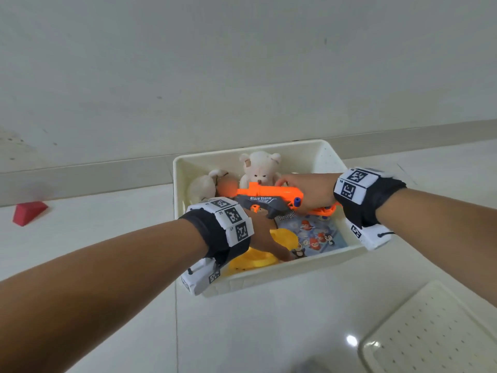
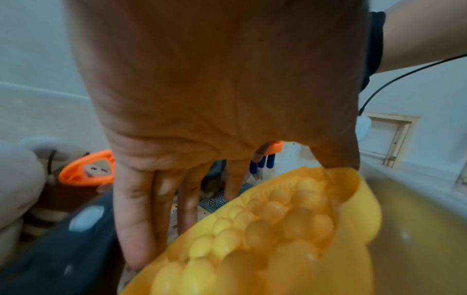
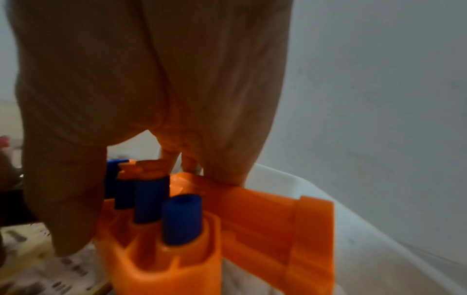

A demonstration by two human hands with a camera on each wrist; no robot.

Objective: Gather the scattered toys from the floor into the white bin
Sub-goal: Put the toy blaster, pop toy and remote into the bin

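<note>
over the white bin (image 1: 329,154), the right hand (image 1: 309,193) grips the rear of a light, rigid orange dart blaster (image 1: 269,196), while the left hand (image 1: 265,232), fingers straight, rests on a hollow yellow plastic toy (image 1: 258,261) inside.

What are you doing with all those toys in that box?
Tidying up toys. The right hand grips an orange dart blaster over the white bin, and the left hand touches a yellow toy with straight fingers. A white teddy bear, another plush and a penguin game box already lie in the bin. A red block is on the floor by the wall.
</note>
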